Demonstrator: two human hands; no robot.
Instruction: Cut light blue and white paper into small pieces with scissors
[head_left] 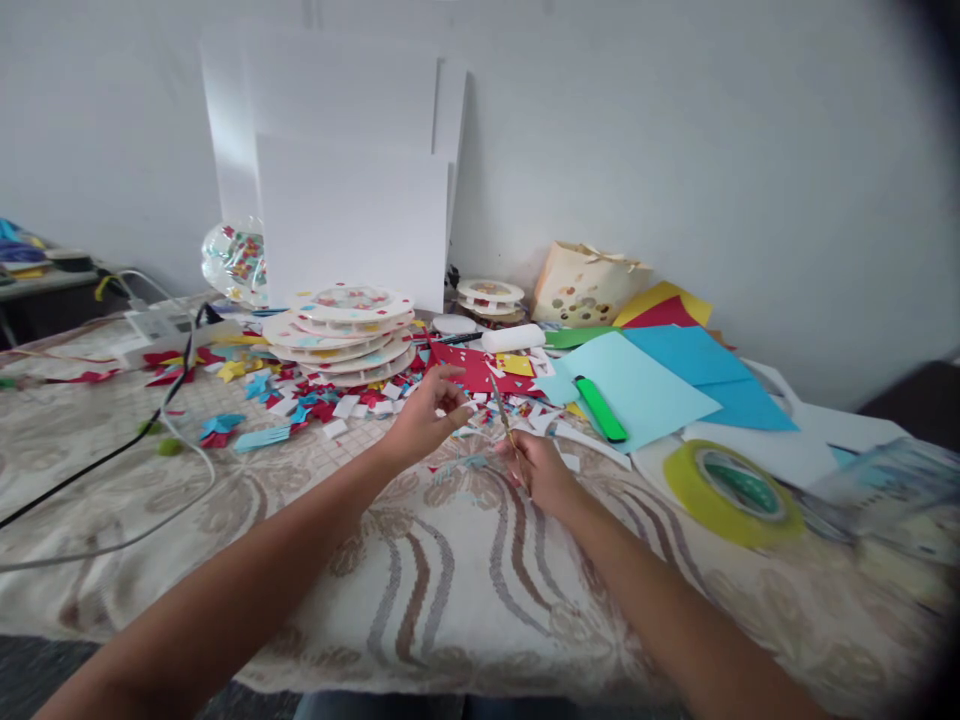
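My right hand (541, 472) is closed around the handles of a pair of scissors (500, 402), whose blades point up and away over small paper scraps. To its left, my left hand (429, 418) hovers over the scraps, fingers curved and apart. Whether a tiny white bit by its thumb is touched, I cannot tell. Beyond both hands lies a sheet of red paper (469, 368) with a yellow piece (515, 364) on it. Light-blue scraps (469, 461) lie on the cloth just below the hands.
Stacked white discs (345, 350) stand behind cut paper stars (223, 425). At right are light-blue sheets (645, 380), a green cutter (600, 408), a yellow tape roll (731, 495) and a clear plastic bag (892, 500). Cables (169, 395) cross the left side. White boards (352, 220) lean on the wall.
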